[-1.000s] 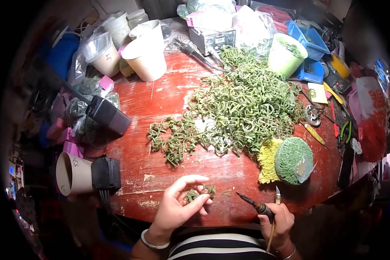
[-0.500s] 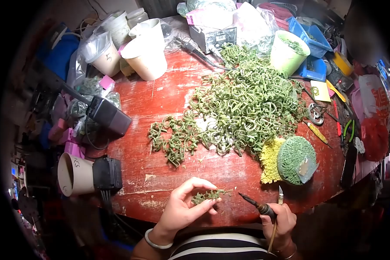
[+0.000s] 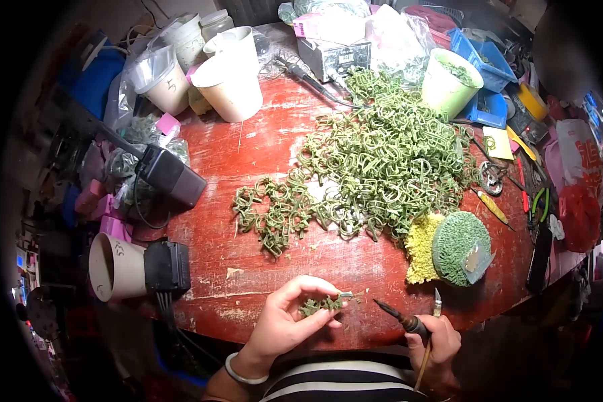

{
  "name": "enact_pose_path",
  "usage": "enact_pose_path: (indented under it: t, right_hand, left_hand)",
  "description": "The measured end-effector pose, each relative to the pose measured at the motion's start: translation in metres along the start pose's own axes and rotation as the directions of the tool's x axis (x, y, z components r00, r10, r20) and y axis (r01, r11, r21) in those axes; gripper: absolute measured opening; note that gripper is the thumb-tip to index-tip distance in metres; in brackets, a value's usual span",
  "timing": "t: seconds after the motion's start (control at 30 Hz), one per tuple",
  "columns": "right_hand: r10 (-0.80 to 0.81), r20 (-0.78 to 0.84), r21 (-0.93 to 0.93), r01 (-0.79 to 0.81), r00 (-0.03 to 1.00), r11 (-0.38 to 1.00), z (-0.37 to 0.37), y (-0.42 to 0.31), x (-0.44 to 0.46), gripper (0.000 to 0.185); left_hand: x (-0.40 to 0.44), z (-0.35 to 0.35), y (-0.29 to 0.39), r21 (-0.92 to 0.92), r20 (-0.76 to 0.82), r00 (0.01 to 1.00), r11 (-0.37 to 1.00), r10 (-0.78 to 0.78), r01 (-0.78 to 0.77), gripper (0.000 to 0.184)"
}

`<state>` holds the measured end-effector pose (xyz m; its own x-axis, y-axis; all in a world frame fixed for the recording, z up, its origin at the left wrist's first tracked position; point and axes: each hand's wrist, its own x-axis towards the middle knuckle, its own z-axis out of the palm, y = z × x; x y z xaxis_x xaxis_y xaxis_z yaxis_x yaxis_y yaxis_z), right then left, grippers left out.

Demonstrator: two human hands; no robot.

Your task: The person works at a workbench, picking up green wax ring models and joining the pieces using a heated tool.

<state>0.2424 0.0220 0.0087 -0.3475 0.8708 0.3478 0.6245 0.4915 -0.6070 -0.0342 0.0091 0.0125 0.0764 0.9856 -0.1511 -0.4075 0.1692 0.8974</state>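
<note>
My left hand (image 3: 291,320) pinches a small cluster of green ring-shaped pieces (image 3: 321,305), which look like wax castings, between thumb and fingers. My right hand (image 3: 437,345) is closed around a soldering iron (image 3: 402,317) with a dark pointed tip aimed left toward that cluster, apart from it. Tucked in the same hand is a thin craft knife (image 3: 437,303), blade upward. Ahead of both hands lies a large heap of green rings (image 3: 388,157), with a smaller darker group (image 3: 273,213) at its left. Near my right hand sit a round green pad (image 3: 459,244) and a yellow spongy block (image 3: 422,258).
White tubs (image 3: 229,87) stand at the back left, and a pale green tub (image 3: 451,84) at the back right beside blue trays (image 3: 482,59). A grey control box (image 3: 333,59) is behind the heap. Pliers (image 3: 539,204) and a yellow-handled tool (image 3: 492,209) lie right.
The cluster in my left hand has turned slightly between the fingers. My right hand keeps the iron and knife in nearly the same pose. The whole view has shifted slightly.
</note>
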Motion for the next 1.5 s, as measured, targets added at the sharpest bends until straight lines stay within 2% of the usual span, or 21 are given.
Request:
enact_pose_path:
  t: [0.17, 0.3, 0.5, 0.63, 0.73, 0.9, 0.97, 1.03, 1.13, 1.2, 1.3, 1.33, 1.37, 1.43, 1.5]
  right_hand:
    - [0.067, -0.094, -0.139, -0.080, 0.993, 0.987, -0.017, 0.009, -0.006, 0.028]
    - [0.053, -0.073, -0.278, -0.071, 0.996, 0.958, -0.031, 0.011, -0.003, 0.029]
    - [0.053, -0.068, -0.233, -0.067, 0.996, 0.970, -0.035, 0.009, -0.010, 0.029]
    - [0.107, -0.081, -0.273, -0.125, 0.991, 0.954, -0.049, 0.007, -0.012, 0.026]
    - [0.126, -0.109, -0.384, -0.159, 0.986, 0.909, -0.056, 0.007, -0.010, 0.021]
    - [0.164, -0.081, -0.319, -0.182, 0.983, 0.930, -0.051, 0.008, -0.004, 0.022]
    - [0.125, -0.105, -0.295, -0.151, 0.987, 0.943, -0.045, 0.009, -0.005, 0.022]
    - [0.101, -0.117, -0.209, -0.124, 0.988, 0.970, -0.038, 0.008, -0.005, 0.025]
    - [0.118, -0.062, -0.111, -0.125, 0.991, 0.986, -0.025, 0.004, -0.006, 0.025]
    - [0.084, -0.110, -0.086, -0.093, 0.990, 0.992, -0.012, 0.010, -0.010, 0.025]
    - [0.080, -0.116, -0.102, -0.092, 0.990, 0.990, -0.009, 0.013, -0.010, 0.025]
    - [0.073, -0.122, -0.102, -0.085, 0.990, 0.991, -0.009, 0.014, -0.011, 0.025]
    - [0.064, -0.127, -0.103, -0.078, 0.990, 0.992, -0.008, 0.015, -0.011, 0.025]
    - [0.052, -0.115, -0.081, -0.062, 0.992, 0.995, -0.009, 0.015, -0.010, 0.025]
    - [0.060, -0.119, -0.084, -0.070, 0.991, 0.994, -0.008, 0.015, -0.010, 0.025]
  left_hand:
    - [-0.001, 0.001, 0.000, 0.025, -0.020, 1.000, 0.999, -0.024, 0.025, 0.029]
    - [0.000, 0.002, -0.005, 0.064, -0.013, 1.000, 0.998, -0.003, 0.004, 0.029]
    - [-0.001, 0.003, -0.006, 0.135, -0.058, 0.998, 0.991, 0.003, 0.005, 0.025]
    - [-0.001, 0.003, -0.004, 0.103, -0.051, 0.998, 0.994, -0.025, 0.030, 0.029]
    - [-0.001, 0.002, -0.005, 0.101, -0.036, 0.999, 0.995, -0.010, 0.014, 0.029]
    - [-0.001, 0.005, -0.001, 0.079, -0.058, 0.998, 0.996, -0.025, 0.030, 0.029]
    - [-0.001, 0.004, -0.001, 0.048, -0.047, 0.998, 0.998, -0.031, 0.033, 0.028]
    - [-0.002, 0.005, 0.005, 0.049, -0.071, 0.994, 0.995, -0.086, 0.089, 0.028]
    - [0.001, 0.004, 0.009, 0.029, -0.079, 0.995, 0.997, -0.063, 0.065, 0.026]
    - [0.003, -0.005, 0.014, -0.198, -0.097, 0.978, 0.966, -0.187, 0.165, 0.027]
    - [0.010, -0.033, 0.017, -0.463, 0.033, 0.995, 0.881, -0.089, 0.095, 0.040]
    - [0.010, -0.035, 0.024, -0.455, -0.014, 0.999, 0.890, -0.039, 0.028, 0.041]
    - [0.015, -0.040, 0.032, -0.495, 0.002, 0.999, 0.868, 0.044, -0.037, 0.024]
    - [0.018, -0.056, 0.051, -0.240, -0.219, 0.975, 0.966, 0.044, -0.098, 0.016]
    - [0.031, -0.058, 0.067, 0.210, -0.476, 0.859, 0.973, 0.188, -0.096, 0.010]
